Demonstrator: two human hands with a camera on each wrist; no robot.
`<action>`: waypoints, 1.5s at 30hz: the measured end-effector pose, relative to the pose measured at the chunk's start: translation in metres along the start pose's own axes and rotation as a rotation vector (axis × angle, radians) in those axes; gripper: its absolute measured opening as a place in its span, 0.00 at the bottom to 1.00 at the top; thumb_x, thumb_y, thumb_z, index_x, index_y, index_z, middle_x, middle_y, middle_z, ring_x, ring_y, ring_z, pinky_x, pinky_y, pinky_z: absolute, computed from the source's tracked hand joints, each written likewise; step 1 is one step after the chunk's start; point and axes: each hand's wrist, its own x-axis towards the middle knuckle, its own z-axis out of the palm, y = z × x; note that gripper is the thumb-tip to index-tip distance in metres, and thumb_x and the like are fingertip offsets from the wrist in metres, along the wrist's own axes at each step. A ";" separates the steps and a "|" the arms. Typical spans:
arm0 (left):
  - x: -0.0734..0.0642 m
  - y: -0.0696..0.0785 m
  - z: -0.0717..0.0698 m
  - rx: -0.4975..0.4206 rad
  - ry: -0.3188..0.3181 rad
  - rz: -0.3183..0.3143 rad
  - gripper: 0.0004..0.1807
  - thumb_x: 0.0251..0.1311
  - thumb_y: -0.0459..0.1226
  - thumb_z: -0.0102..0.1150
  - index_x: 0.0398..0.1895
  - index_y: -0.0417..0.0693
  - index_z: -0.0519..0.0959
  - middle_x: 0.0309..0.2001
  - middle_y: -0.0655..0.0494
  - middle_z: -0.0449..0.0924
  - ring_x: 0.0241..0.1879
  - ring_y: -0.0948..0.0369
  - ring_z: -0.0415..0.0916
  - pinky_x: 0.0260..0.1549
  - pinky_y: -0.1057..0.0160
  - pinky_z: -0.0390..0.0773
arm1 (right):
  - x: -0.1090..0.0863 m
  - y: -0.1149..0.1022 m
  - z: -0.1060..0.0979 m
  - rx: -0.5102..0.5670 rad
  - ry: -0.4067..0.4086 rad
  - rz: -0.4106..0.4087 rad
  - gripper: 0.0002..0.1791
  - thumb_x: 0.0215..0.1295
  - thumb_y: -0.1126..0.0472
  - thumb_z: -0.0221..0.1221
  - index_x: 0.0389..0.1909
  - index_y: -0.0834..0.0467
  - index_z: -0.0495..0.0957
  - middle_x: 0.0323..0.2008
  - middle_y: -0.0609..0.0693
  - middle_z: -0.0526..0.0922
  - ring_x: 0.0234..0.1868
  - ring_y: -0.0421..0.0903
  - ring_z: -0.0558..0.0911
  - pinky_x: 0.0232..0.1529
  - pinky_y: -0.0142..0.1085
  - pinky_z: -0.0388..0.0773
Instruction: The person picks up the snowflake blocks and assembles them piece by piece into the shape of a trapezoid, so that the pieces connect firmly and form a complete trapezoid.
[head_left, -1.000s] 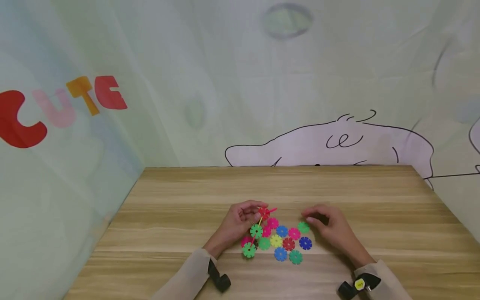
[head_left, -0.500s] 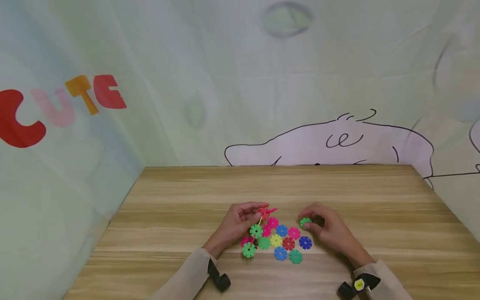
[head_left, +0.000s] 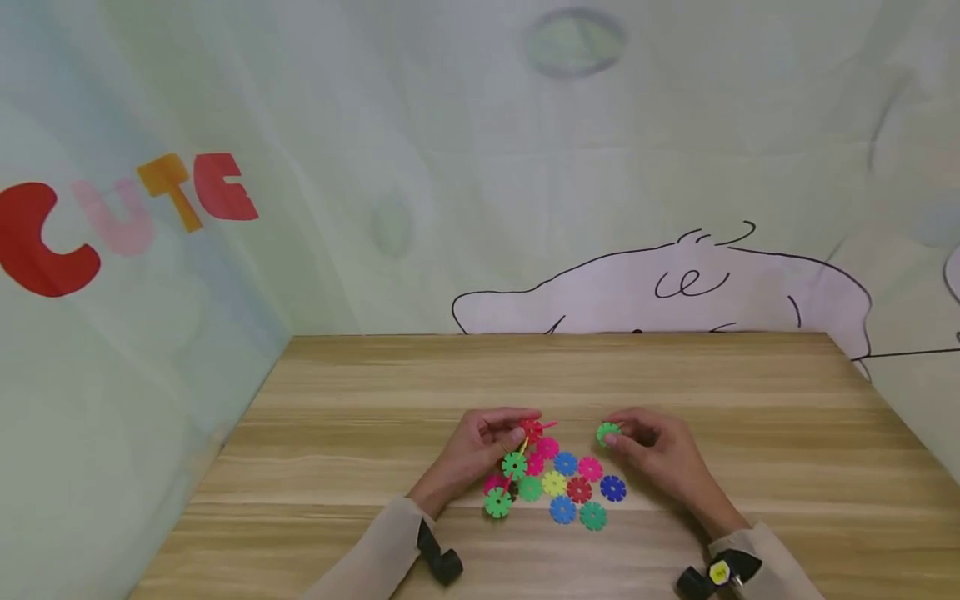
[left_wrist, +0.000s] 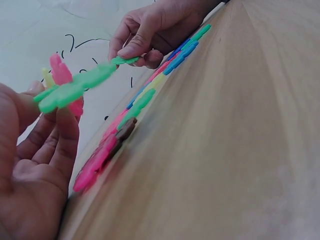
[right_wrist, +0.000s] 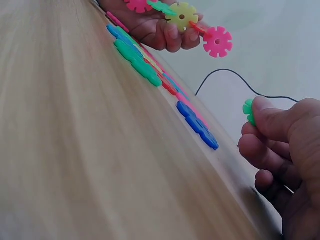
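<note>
My left hand (head_left: pixel 476 446) grips a chain of slotted plastic snowflake discs (head_left: pixel 514 465), joined edge to edge. Red, yellow, green and pink pieces show in it, and in the right wrist view its yellow disc (right_wrist: pixel 182 17) and end pink disc (right_wrist: pixel 218 42) are plain. Between thumb and fingers, my right hand (head_left: pixel 660 446) pinches a single green snowflake disc (head_left: pixel 608 434), raised off the table and apart from the chain. In the right wrist view the thumb covers most of that disc.
Between the hands, several loose discs lie flat on the wooden table (head_left: pixel 360 375), among them a yellow disc (head_left: pixel 554 483), a dark blue disc (head_left: pixel 613 488) and a teal disc (head_left: pixel 593 516). A printed cloth (head_left: pixel 337 167) hangs behind the table's far edge.
My right hand has taken hold of the green disc that lay at the right of the loose pieces and lifted it. My left hand and its chain have stayed almost still.
</note>
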 end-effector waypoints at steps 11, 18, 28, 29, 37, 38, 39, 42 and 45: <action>0.003 -0.004 0.004 -0.030 -0.004 0.009 0.19 0.79 0.39 0.59 0.67 0.41 0.82 0.68 0.40 0.83 0.51 0.72 0.83 0.53 0.73 0.82 | 0.004 -0.005 0.016 0.107 -0.023 0.013 0.13 0.72 0.62 0.69 0.54 0.60 0.88 0.33 0.54 0.91 0.28 0.37 0.86 0.32 0.33 0.85; 0.002 -0.001 0.003 -0.024 0.000 0.027 0.19 0.79 0.38 0.59 0.67 0.40 0.82 0.66 0.38 0.84 0.49 0.71 0.82 0.50 0.73 0.82 | 0.009 -0.012 0.032 0.163 -0.027 0.019 0.14 0.73 0.61 0.68 0.56 0.58 0.88 0.34 0.56 0.91 0.26 0.38 0.83 0.24 0.35 0.82; 0.001 -0.001 0.003 -0.016 -0.003 0.029 0.19 0.79 0.38 0.59 0.66 0.40 0.83 0.64 0.38 0.85 0.46 0.70 0.81 0.48 0.73 0.81 | 0.012 -0.015 0.044 0.262 -0.055 0.008 0.13 0.73 0.64 0.68 0.54 0.61 0.87 0.31 0.57 0.89 0.26 0.38 0.85 0.27 0.33 0.83; 0.002 -0.001 0.002 -0.016 -0.006 0.027 0.19 0.79 0.38 0.60 0.66 0.40 0.83 0.64 0.38 0.85 0.45 0.70 0.81 0.47 0.73 0.82 | 0.012 -0.015 0.044 0.257 -0.056 0.003 0.12 0.72 0.64 0.68 0.54 0.61 0.87 0.30 0.56 0.89 0.26 0.37 0.84 0.26 0.33 0.81; 0.001 -0.004 -0.004 -0.009 -0.059 0.005 0.17 0.75 0.39 0.66 0.62 0.42 0.86 0.54 0.55 0.91 0.36 0.69 0.78 0.37 0.72 0.80 | 0.012 -0.017 0.046 0.287 -0.097 -0.032 0.10 0.73 0.66 0.67 0.51 0.63 0.89 0.22 0.56 0.83 0.21 0.35 0.77 0.19 0.31 0.74; 0.001 -0.005 -0.005 -0.009 -0.063 0.007 0.18 0.74 0.39 0.66 0.61 0.42 0.86 0.52 0.59 0.91 0.34 0.69 0.77 0.36 0.73 0.78 | 0.012 -0.018 0.046 0.292 -0.099 -0.032 0.10 0.73 0.66 0.67 0.50 0.64 0.89 0.21 0.57 0.83 0.21 0.35 0.77 0.19 0.31 0.73; 0.001 -0.006 -0.006 -0.003 -0.067 0.017 0.18 0.74 0.40 0.67 0.61 0.42 0.86 0.49 0.62 0.91 0.33 0.69 0.76 0.35 0.73 0.78 | 0.012 -0.019 0.046 0.297 -0.101 -0.030 0.10 0.73 0.66 0.67 0.50 0.65 0.88 0.21 0.58 0.83 0.21 0.35 0.77 0.19 0.30 0.73; 0.003 -0.008 -0.006 0.020 -0.074 0.052 0.20 0.73 0.43 0.68 0.60 0.41 0.86 0.41 0.67 0.89 0.31 0.69 0.76 0.33 0.73 0.77 | 0.013 -0.020 0.047 0.305 -0.101 -0.023 0.10 0.74 0.66 0.66 0.50 0.68 0.87 0.24 0.59 0.85 0.21 0.37 0.79 0.20 0.30 0.74; 0.004 -0.011 -0.006 0.036 -0.079 0.099 0.24 0.71 0.48 0.68 0.59 0.40 0.87 0.35 0.68 0.86 0.30 0.71 0.77 0.32 0.74 0.78 | 0.013 -0.021 0.048 0.305 -0.099 -0.013 0.10 0.74 0.66 0.66 0.49 0.68 0.87 0.26 0.59 0.86 0.21 0.38 0.80 0.21 0.31 0.75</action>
